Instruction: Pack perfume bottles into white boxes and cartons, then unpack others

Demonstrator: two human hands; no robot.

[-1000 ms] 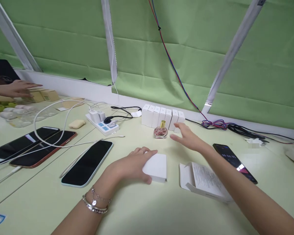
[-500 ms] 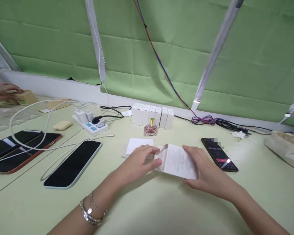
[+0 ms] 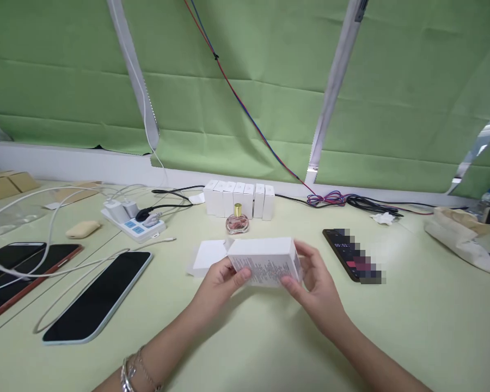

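Note:
Both my hands hold a small white carton [image 3: 265,260] with printed text, raised a little above the pale green table [image 3: 245,348]. My left hand [image 3: 222,280] grips its left end, thumb on the printed face. My right hand [image 3: 316,277] wraps its right end. The carton's left flap stands open. A flat white card [image 3: 207,255] lies on the table just behind my left hand. Beyond it stands a small pink perfume bottle [image 3: 237,220] with a gold cap, in front of a row of several white boxes [image 3: 239,198].
Phones [image 3: 100,294] and white cables lie at left, with a power strip [image 3: 133,220] and a beige case [image 3: 83,229]. A dark phone [image 3: 345,253] lies right of the carton. A cloth bag [image 3: 457,237] sits far right. Green blinds and wires back the table.
The flat printed carton has been opened out into a box shape and lifted between both hands. The camera view has shifted right, and the other person's hand at far left has left the view.

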